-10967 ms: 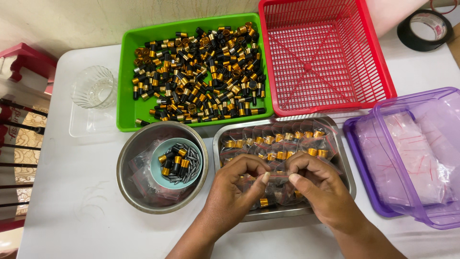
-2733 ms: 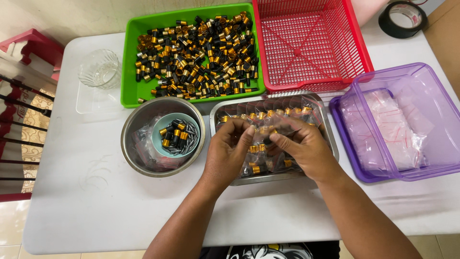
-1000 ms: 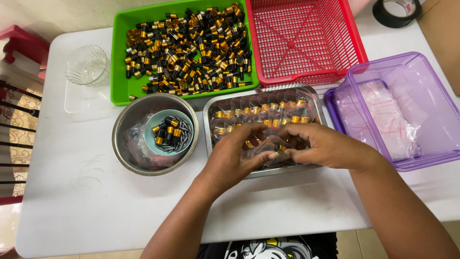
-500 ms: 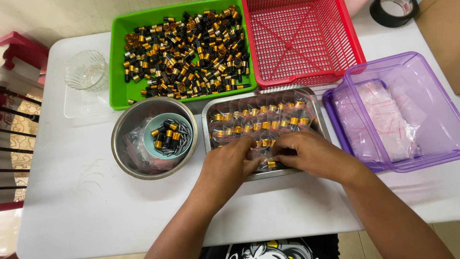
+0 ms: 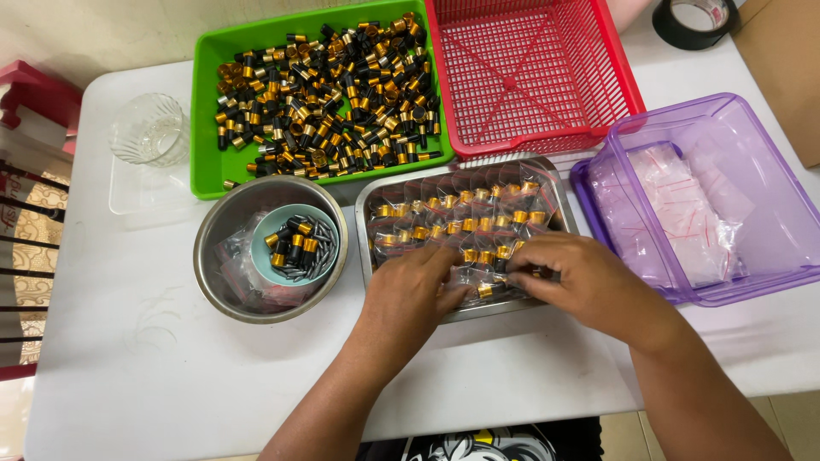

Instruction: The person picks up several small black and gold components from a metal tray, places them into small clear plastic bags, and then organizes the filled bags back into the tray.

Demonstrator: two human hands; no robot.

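Both my hands, lifted a moment ago, now rest low in the steel tray: left hand and right hand fingers pinch a small filled bag flat among the packed rows.

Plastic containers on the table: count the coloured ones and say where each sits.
3. The green plastic tray sits at top left, the red plastic mesh basket at top centre, the purple translucent plastic box at right. None seems hidden.

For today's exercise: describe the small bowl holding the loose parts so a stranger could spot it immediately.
Start at the green tray of black-and-gold parts. Just below it sits a round steel bowl. Nested inside is the small pale teal bowl, the only coloured bowl, holding grey pins and a few black-and-gold pieces.
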